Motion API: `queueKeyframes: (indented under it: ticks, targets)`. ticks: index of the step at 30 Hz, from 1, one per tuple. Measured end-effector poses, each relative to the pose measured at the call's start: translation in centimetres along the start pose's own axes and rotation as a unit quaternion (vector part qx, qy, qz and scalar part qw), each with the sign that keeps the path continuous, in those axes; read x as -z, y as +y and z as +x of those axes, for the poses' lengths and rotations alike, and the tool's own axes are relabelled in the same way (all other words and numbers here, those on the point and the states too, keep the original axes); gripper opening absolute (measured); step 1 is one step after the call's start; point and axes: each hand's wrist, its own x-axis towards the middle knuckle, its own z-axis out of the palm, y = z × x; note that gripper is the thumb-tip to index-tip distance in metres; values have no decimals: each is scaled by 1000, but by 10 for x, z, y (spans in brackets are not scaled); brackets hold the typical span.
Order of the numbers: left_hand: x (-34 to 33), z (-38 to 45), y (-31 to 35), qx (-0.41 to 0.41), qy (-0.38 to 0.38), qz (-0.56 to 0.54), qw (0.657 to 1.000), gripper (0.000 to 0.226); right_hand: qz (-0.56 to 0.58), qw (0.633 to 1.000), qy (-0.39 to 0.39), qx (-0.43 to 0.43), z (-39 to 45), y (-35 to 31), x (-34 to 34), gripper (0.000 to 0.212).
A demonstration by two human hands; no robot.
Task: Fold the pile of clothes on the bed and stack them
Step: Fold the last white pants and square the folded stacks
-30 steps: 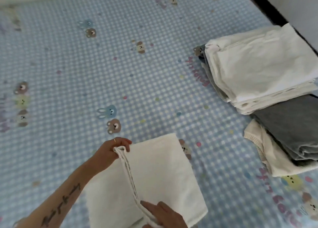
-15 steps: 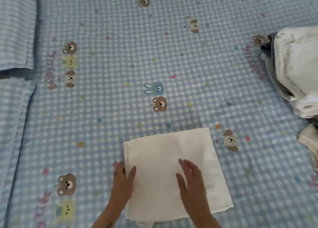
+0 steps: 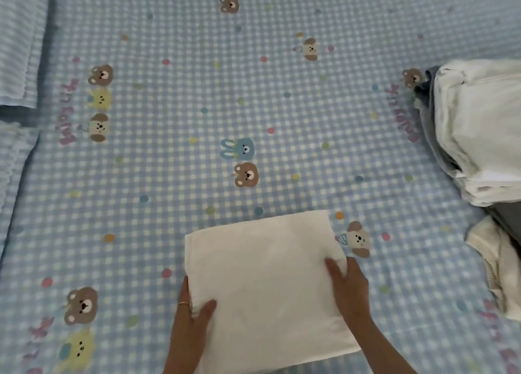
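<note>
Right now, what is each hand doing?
Left hand: grips the left edge of the folded white cloth.
Right hand: grips its right edge.

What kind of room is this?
Probably a bedroom: a checked sheet printed with cartoon bears, a stack of folded clothes at the right, and a white cloth under both hands.

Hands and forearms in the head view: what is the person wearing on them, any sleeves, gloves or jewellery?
Both forearms are bare, with no sleeves in view and no gloves. The left hand has a thin gold-coloured ring on one of its fingers. The right hand shows no ring or watch.
</note>
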Motion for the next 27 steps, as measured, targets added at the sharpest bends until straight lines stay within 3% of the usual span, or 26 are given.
queueKeyframes:
  ticks: [6, 13, 19, 22, 24, 26, 27]
  targets:
    - [-90, -66, 77, -51, -7, -23, 998, 75, -8, 990, 104, 98, 24, 10, 139, 22]
    - [-331, -188, 171, -81, -134, -88, 984, 77, -44, 976, 205, 65, 109, 107, 407, 20]
    - [-492, -243, 217, -74, -191, -108, 973, 77, -70, 973, 211, 57, 215, 180, 540, 25]
    - [-538, -242, 223, -61, -184, -30, 981, 76, -80, 980, 180, 43, 264, 195, 550, 24]
    - [-551, -241, 221, -110, -137, 117, 978, 72, -136, 972, 184, 51, 286, 203, 540, 43]
    - [-559, -244, 220, -278, -65, 276, 918, 71, -248, 950, 159, 103, 291, 208, 522, 65]
    - [-567, -245, 222, -344, -71, 328, 877, 75, -307, 931, 134, 147, 290, 211, 512, 68]
